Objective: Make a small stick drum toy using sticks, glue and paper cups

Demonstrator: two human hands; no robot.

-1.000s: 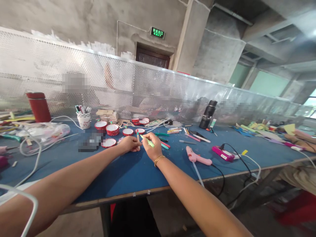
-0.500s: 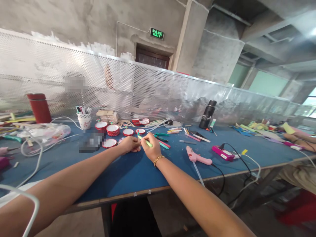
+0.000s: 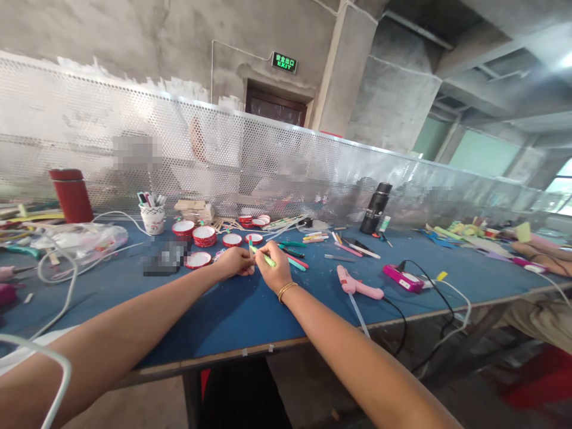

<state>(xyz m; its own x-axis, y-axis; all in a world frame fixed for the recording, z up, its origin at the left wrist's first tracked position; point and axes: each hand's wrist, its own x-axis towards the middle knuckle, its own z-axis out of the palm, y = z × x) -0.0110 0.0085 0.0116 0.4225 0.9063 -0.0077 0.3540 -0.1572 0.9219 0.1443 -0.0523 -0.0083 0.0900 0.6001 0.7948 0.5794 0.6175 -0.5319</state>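
A light-green marker (image 3: 269,260) is grasped in the right hand (image 3: 276,273) as a pen is, tip turned toward the left hand (image 3: 236,262); by that grip, fine control seems to be wanted. A slim upright strip (image 3: 251,245), coloured green and red at its top, is pinched between the fingertips of the left hand, presumably so that it is steadied against the marker. Whether the strip is actually touched by the tip cannot be told, since the meeting point is hidden by fingers. Both are held between the two hands, low over the table.

Just beyond, red-rimmed white discs (image 3: 204,234) are stacked or laid singly, and green-handled pliers (image 3: 292,243) are set beside a red and a teal pen (image 3: 298,262), all apparently kept within easy reach. To the right, a pink hot-glue gun (image 3: 357,284) is laid on its side, its clear glue stick (image 3: 358,313) projected past the table edge.

The blue tabletop (image 3: 223,325) is flecked with small scraps. It is backed by a perforated metal screen (image 3: 268,155), near which a paper cup of pens (image 3: 152,220) and a black bottle (image 3: 376,208) are stood. Behind, a bare concrete wall (image 3: 134,36) is fitted with a lit exit sign (image 3: 284,62). At far right, a co-worker's forearm (image 3: 543,255) is rested.
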